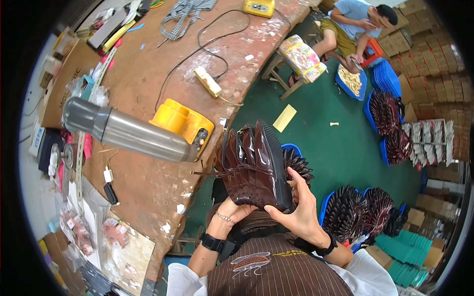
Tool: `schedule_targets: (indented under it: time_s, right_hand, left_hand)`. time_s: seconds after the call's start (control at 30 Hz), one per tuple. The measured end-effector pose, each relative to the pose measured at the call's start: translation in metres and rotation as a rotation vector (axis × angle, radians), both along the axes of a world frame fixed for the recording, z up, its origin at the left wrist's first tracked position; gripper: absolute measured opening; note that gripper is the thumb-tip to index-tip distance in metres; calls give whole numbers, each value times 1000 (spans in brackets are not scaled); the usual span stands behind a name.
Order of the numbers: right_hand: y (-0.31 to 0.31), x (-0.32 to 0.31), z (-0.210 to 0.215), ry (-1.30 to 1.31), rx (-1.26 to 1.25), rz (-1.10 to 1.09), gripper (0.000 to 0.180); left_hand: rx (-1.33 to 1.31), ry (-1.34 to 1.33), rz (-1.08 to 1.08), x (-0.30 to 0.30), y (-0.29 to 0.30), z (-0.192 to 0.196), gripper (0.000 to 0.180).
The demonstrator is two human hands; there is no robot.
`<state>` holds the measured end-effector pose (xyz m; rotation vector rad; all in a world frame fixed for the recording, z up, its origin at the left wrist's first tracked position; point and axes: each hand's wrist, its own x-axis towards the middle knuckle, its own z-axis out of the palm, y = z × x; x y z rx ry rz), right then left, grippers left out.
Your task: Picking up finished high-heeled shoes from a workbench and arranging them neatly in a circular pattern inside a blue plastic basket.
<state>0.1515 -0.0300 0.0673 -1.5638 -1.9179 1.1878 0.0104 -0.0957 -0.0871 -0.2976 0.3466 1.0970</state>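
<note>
In front of my body, over the table's edge, I hold a bundle of glossy dark brown shoe uppers [247, 180], packed side by side with a ridged black face along the right. Thin straps stick out at its left. My left hand [236, 211] is closed around the lower left of the bundle, its fingers partly hidden beneath. At the lower right side, my right hand [300, 212] grips with the thumb in front and the fingers curved behind. Just beyond the bundle, more dark brown uppers [297, 165] sit in a blue tub [291, 147].
On the worn table [143, 197] lie a grey metal cylinder [143, 130], a yellow machine [182, 121], a power strip [207, 82] and a black cord. Blue tubs of dark uppers [345, 212] stand on the green floor. A seated person [353, 24] works beside a tub [351, 81] of pale pieces.
</note>
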Motion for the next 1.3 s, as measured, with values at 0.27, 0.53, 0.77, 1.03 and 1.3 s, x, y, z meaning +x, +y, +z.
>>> schedule_targets:
  time_s: [0.27,0.53,0.77,1.03,1.3]
  right_hand:
    - [8,10,-22,-40,46,-5,73]
    - [27,-21,-44,132,-163,-7,64]
    - [37,-57,-44,110,-292,61,57]
    - [40,-87,-43,83,-322,95,51]
    - [35,-106,-51,-17,-256,179,47]
  left_hand:
    - [-148,52,-47,1,15,-4,30]
    - [-171,191,38,-25,7,0,28]
    - [-226,185,171,-49,-3,11,29]
    - [-285,147,318,-60,-13,18,28]
    - [-331,102,377,-63,-32,14,32]
